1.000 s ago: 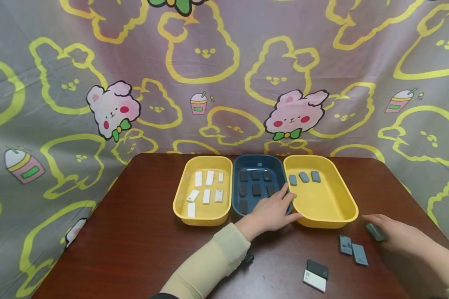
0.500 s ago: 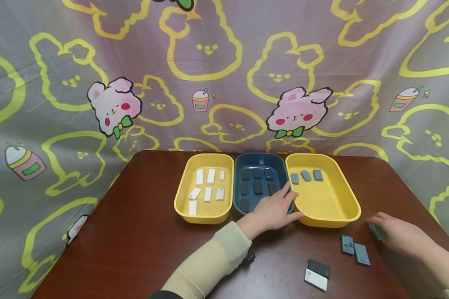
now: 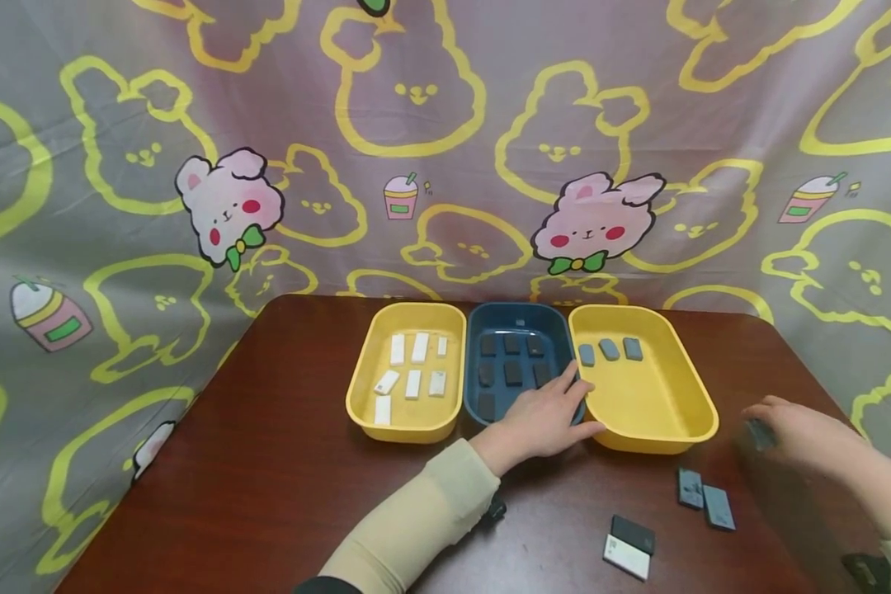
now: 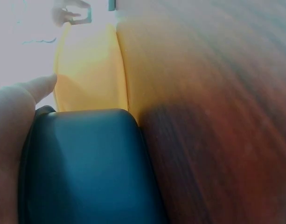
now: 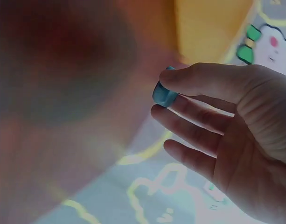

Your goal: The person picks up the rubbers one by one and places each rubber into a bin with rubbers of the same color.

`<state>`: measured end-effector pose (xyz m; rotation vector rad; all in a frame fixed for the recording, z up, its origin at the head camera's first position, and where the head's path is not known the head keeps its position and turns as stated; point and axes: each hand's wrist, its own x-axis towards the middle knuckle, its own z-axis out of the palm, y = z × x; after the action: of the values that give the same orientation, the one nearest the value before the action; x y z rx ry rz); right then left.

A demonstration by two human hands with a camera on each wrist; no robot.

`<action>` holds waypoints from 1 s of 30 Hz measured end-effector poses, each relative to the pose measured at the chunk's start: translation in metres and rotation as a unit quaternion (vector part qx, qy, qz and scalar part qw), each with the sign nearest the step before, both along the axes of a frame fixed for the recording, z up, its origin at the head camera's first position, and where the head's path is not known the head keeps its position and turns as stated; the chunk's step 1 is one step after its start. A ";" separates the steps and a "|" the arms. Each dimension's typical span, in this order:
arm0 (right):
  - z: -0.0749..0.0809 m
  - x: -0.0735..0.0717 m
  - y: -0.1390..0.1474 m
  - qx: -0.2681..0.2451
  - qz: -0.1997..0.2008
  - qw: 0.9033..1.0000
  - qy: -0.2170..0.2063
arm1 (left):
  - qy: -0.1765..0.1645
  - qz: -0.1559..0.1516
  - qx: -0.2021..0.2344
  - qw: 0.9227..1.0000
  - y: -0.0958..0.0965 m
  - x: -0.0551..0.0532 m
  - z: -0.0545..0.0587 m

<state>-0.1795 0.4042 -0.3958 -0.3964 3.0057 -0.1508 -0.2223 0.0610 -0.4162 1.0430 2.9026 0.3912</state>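
My right hand point(image 3: 805, 433) pinches a small blue-grey block point(image 5: 165, 93) between thumb and fingers, raised over the table to the right of the right yellow tray point(image 3: 701, 400). My left hand point(image 3: 538, 417) rests with spread fingers on the near rims where the dark blue tray point(image 4: 91, 163) meets that yellow tray. Near the right hand, a blue-grey block point(image 3: 690, 488) and another blue-grey block point(image 3: 718, 506) lie on the table. Closer to the front, a black block point(image 3: 634, 534) touches a white block point(image 3: 627, 558). Three blue-grey blocks point(image 3: 609, 350) sit along the back of the right yellow tray.
A left yellow tray point(image 3: 404, 433) holds several white blocks point(image 3: 412, 384). Several black blocks point(image 3: 513, 373) lie in the dark blue tray, partly hidden by the left hand. The trays stand side by side on the brown table point(image 3: 267, 462), before a patterned curtain point(image 3: 445, 124).
My right hand has moved slightly right and away from the front, carrying the blue-grey block. The left hand stays on the tray rims. The head view has tilted slightly.
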 end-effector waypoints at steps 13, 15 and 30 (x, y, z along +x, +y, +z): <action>0.087 -0.043 -0.042 0.031 0.021 0.998 0.058 | -0.002 -0.001 0.007 1.000 0.000 -0.001 0.003; 0.092 -0.048 -0.053 0.037 0.027 0.997 0.060 | -0.004 -0.001 0.009 1.000 0.000 -0.001 0.003; 0.085 -0.079 -0.124 0.041 0.113 0.992 0.041 | -0.009 0.003 0.020 1.000 0.001 -0.007 0.005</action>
<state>-0.2590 0.2799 -0.3110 -0.7453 3.0037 0.0068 -0.2295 0.0615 -0.4112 1.0319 2.8941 0.4570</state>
